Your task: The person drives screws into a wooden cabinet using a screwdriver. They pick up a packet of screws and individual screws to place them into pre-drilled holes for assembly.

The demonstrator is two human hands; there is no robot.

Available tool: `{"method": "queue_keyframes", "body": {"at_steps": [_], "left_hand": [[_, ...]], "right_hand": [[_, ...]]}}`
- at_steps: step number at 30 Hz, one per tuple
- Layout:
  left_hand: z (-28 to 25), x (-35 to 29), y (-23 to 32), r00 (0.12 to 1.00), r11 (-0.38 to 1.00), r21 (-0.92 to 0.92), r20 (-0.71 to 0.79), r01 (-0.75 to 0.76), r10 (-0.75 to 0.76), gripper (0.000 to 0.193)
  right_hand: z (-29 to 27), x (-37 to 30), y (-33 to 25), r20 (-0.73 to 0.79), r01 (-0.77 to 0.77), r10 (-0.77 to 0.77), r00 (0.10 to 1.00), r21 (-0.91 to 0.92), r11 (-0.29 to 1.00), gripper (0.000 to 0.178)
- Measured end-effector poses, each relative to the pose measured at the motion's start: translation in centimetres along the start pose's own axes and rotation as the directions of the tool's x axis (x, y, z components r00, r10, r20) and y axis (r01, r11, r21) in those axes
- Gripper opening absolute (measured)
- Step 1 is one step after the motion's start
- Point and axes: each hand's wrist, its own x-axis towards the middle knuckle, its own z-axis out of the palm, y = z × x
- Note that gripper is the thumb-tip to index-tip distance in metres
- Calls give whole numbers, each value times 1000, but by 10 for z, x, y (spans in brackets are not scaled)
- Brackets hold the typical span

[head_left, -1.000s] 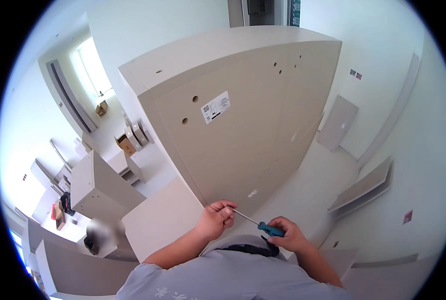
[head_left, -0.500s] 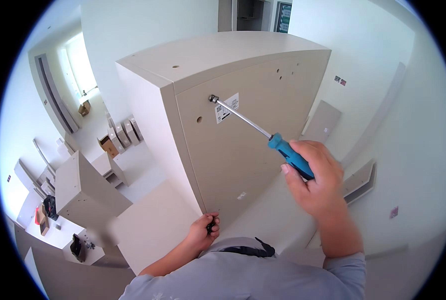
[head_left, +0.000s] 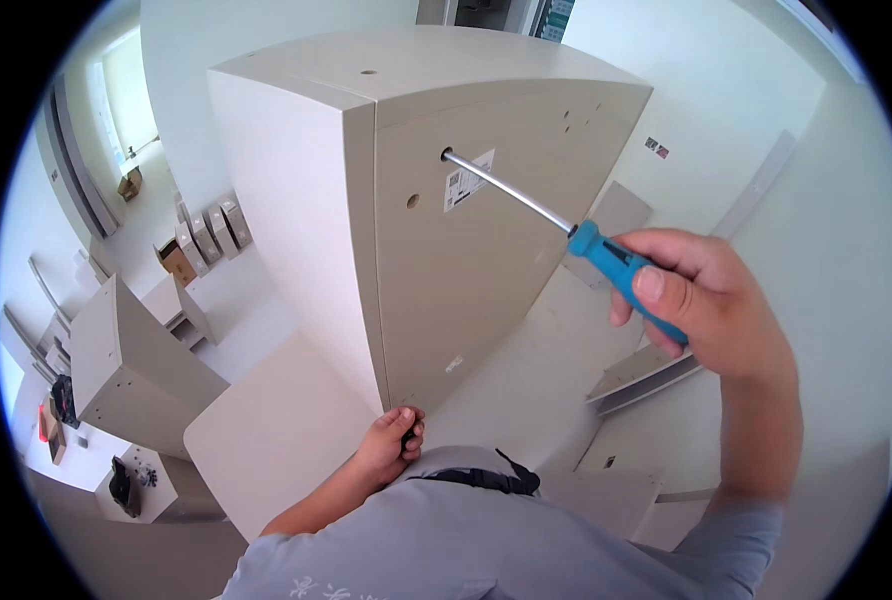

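My right hand (head_left: 701, 295) is closed round the teal handle of a screwdriver (head_left: 511, 192). Its steel shaft slants up to the left, and the tip sits in a round hole of a large beige cabinet (head_left: 436, 290). Beside that hole is a white label (head_left: 469, 180); an open round hole (head_left: 413, 201) shows below it. Down by the cabinet's lower front corner, my left hand (head_left: 391, 443) is closed on something small and dark that I cannot make out.
A beige panel (head_left: 276, 430) lies left of the cabinet's foot. Farther left stand a smaller cabinet (head_left: 146, 360), a black bag with small fittings (head_left: 124, 487), and several boxed pieces (head_left: 206, 235). On the right, a long beige part (head_left: 646, 380) lies on the floor.
The metal fitting on the screwdriver's tip, outside the hole before, no longer shows, and the tip is now in the hole. My right hand has shifted its grip on the handle. The view has moved.
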Motion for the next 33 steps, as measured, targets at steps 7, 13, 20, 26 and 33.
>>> {"method": "queue_keyframes", "body": {"at_steps": [7, 13, 20, 26, 33], "left_hand": [[2, 4, -3, 1000, 1000, 5, -11, -16, 16, 15], [1, 12, -15, 999, 1000, 24, -43, -9, 10, 13], [29, 19, -11, 987, 988, 26, 60, -153, 151, 15], [56, 24, -12, 928, 930, -18, 65, -367, 368, 17], [83, 16, -30, 934, 934, 28, -26, -356, 357, 13]], "right_hand": [[21, 8, 10, -176, 164, -424, 888, -740, 652, 28], [11, 15, 7, 17, 52, -50, 999, -500, 864, 31], [5, 21, 39, 54, 278, -288, 956, -473, 836, 33], [48, -16, 176, 324, 339, -243, 914, -281, 898, 44], [78, -25, 276, 569, 69, -92, 817, 62, 996, 46]]}}
